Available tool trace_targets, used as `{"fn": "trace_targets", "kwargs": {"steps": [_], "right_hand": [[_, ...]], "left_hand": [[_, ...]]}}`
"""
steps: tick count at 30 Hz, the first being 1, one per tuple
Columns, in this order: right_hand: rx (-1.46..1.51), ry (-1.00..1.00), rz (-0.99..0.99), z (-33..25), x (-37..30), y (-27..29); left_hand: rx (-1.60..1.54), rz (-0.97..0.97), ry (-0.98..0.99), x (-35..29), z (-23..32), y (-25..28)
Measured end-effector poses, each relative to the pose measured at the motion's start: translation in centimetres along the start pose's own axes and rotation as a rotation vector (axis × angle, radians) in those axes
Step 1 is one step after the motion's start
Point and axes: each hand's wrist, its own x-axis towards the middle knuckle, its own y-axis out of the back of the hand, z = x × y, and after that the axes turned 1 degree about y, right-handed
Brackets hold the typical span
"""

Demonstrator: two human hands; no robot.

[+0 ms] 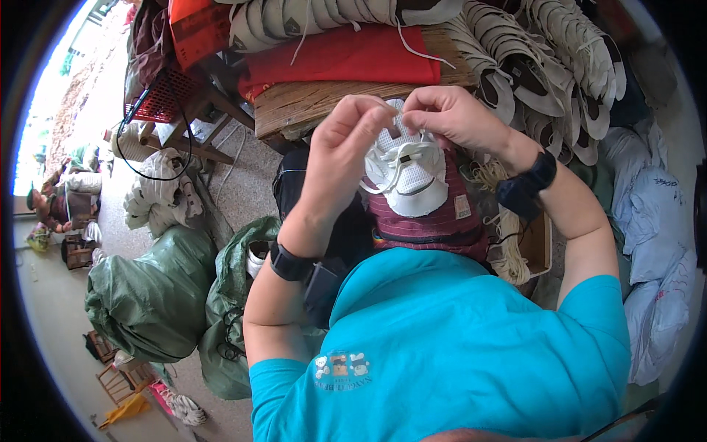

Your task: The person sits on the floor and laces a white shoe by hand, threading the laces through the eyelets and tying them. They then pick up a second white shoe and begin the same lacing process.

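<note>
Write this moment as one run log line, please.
left hand: pinching white lace | right hand: pinching lace | white shoe upper: on lap | wooden table: ahead

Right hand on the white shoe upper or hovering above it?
Touching. The head view shows the right hand with fingertips pinched onto the top edge of the white shoe upper at the lace, no gap visible. The left hand pinches beside it.

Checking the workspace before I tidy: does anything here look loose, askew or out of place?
One white lace trails loose from the stacked shoe uppers across the red cloth. Otherwise nothing stands out: both hands, left hand and right hand, hold the white shoe upper at its laces.
</note>
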Motion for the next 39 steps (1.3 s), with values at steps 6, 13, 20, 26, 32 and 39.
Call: {"fn": "trace_targets", "kwargs": {"steps": [6,13,20,26,32,39], "right_hand": [[-1.012,0.5,0.174,2.4,1.0,-1.4],[-1.151,0.56,0.175,1.0,0.7,-2.8],[-1.046,0.598,0.146,1.3,0.9,-2.6],[-0.842,0.458,0.022,1.1,1.7,-2.0],[-0.73,0.33,0.084,1.4,2.3,-2.0],[-0.701,0.244,0.068,0.3,1.5,-2.8]], "left_hand": [[0.492,0.262,0.075,-0.6,-6.7,2.6],[0.997,0.194,-0.044,-1.7,-7.0,0.6],[0.923,0.241,-0.031,-1.9,-7.8,0.9],[0.798,0.293,-0.047,-1.5,-10.0,1.8],[0.823,0.309,-0.005,-1.4,-8.6,1.2],[0.893,0.231,0.089,-1.3,-7.3,1.5]]}}
